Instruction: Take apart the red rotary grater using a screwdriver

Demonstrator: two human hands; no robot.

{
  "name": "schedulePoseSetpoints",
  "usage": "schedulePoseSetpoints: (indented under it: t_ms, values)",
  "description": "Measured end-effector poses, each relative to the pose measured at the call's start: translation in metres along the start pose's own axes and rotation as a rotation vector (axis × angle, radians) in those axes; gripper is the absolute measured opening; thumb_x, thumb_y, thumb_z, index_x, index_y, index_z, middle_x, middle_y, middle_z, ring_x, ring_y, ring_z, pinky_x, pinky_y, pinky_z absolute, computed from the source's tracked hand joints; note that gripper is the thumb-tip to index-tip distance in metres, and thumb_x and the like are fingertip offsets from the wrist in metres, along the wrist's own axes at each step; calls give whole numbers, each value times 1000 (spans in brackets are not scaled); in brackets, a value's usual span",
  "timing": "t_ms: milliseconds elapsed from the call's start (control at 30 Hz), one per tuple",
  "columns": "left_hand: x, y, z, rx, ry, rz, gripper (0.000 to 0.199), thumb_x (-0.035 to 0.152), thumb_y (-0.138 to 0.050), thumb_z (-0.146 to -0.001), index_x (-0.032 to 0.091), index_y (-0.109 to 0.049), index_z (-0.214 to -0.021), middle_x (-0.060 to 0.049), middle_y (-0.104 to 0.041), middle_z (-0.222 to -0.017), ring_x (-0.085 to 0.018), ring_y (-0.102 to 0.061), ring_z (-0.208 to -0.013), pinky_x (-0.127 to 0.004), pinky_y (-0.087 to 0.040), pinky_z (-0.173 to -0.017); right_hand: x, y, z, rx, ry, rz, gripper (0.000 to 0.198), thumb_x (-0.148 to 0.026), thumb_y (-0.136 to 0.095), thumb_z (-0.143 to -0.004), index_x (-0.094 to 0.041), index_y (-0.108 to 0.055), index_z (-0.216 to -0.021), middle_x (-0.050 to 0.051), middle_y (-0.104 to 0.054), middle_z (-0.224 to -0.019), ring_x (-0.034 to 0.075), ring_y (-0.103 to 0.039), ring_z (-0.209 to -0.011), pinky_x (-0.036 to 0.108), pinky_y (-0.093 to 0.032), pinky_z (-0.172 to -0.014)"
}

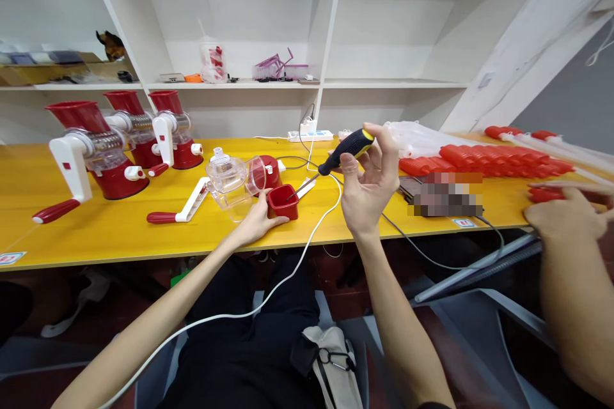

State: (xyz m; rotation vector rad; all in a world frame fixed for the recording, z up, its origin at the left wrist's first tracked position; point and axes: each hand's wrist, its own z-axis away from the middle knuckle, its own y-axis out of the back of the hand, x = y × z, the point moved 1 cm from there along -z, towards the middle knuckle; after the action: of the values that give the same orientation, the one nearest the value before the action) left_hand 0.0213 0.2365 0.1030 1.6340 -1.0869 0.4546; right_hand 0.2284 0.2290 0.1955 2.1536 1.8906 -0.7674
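My left hand (256,222) is closed on the side of a small red square hopper (284,203), which lies with its opening toward me on the yellow table. In my right hand (369,182) is a screwdriver (349,152) with a black and yellow handle, held tilted. Its thin shaft points down and left, the tip inside the hopper. Just left of the hopper are a clear plastic grater body (225,176) and a red base (267,172). A white crank with a red handle (162,218) lies farther left.
Several assembled red and white rotary graters (118,179) stand at the left. Rows of red plastic parts (499,161) lie at the right, beside a co-worker's hands (566,211). A white cable (314,236) hangs across the table edge. A power strip (311,135) sits behind.
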Motion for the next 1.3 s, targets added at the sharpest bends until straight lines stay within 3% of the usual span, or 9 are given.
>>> schedulePoseSetpoints:
  t_ms: [500, 667, 733, 833, 900, 933, 1033, 1167, 1300]
  values:
    - [-2, 1, 5, -26, 62, -30, 95, 42, -75, -77, 15, -21, -150, -21, -46, -151, -34, -47, -140, -52, -34, -119, -21, 3, -9, 186, 93, -69, 37, -30, -65, -89, -30, -52, -124, 1, -61, -105, 14, -69, -98, 21, -63, -63]
    - [-7, 11, 40, -113, 72, 80, 80, 44, -54, -92, 16, -14, -155, -22, -29, -162, -28, -33, -150, -51, -29, -123, -27, 4, -8, 199, 81, -17, 38, -31, -64, -90, -29, -51, -125, 2, -62, -109, 15, -70, -100, 24, -64, -66]
    - [1, 22, 62, -143, 117, 60, 76, 46, -48, -95, 17, -13, -156, -22, -30, -162, -28, -33, -149, -53, -30, -122, -30, 4, -8, 209, 77, 17, 38, -33, -63, -91, -29, -50, -126, 3, -62, -110, 16, -70, -102, 25, -65, -66]
    - [33, 53, 86, -170, 74, -32, 62, 48, -51, -96, 25, -32, -150, -13, -51, -151, -27, -51, -138, -48, -42, -117, -31, 3, -7, 233, 75, 41, 37, -34, -61, -91, -29, -50, -126, 4, -61, -110, 18, -70, -103, 27, -65, -67]
    - [61, 82, 89, -8, -6, -191, 46, 51, -53, -95, 28, -51, -135, -7, -62, -137, -26, -61, -125, -45, -48, -110, -30, 2, -7, 258, 90, 36, 37, -32, -61, -91, -29, -50, -126, 4, -60, -113, 18, -69, -105, 29, -66, -69]
    - [74, 95, 85, 109, -45, -300, 44, 53, -53, -94, 28, -55, -130, -7, -64, -133, -27, -61, -123, -47, -48, -109, -30, 2, -7, 274, 101, 25, 37, -31, -61, -91, -30, -50, -126, 4, -59, -113, 18, -69, -105, 29, -66, -69]
    - [100, 124, 55, 233, -90, -677, 57, 63, -48, -93, 23, -53, -133, -11, -61, -131, -33, -55, -126, -52, -44, -108, -26, 2, -6, 333, 118, -2, 39, -31, -63, -90, -29, -51, -126, 3, -61, -111, 17, -69, -102, 26, -64, -64]
    - [96, 131, 4, 69, 75, -1042, 74, 74, -43, -89, 10, -58, -125, -19, -62, -118, -39, -57, -116, -52, -47, -97, -24, 3, -6, 374, 92, -32, 41, -32, -68, -87, -26, -53, -125, 4, -61, -112, 15, -69, -97, 23, -64, -61]
    - [81, 136, -23, -102, 132, -1153, 72, 72, -46, -87, 9, -60, -120, -22, -63, -117, -40, -61, -109, -50, -49, -90, -26, 3, -6, 360, 107, -20, 39, -31, -66, -89, -28, -53, -125, 3, -61, -111, 15, -70, -98, 22, -64, -60]
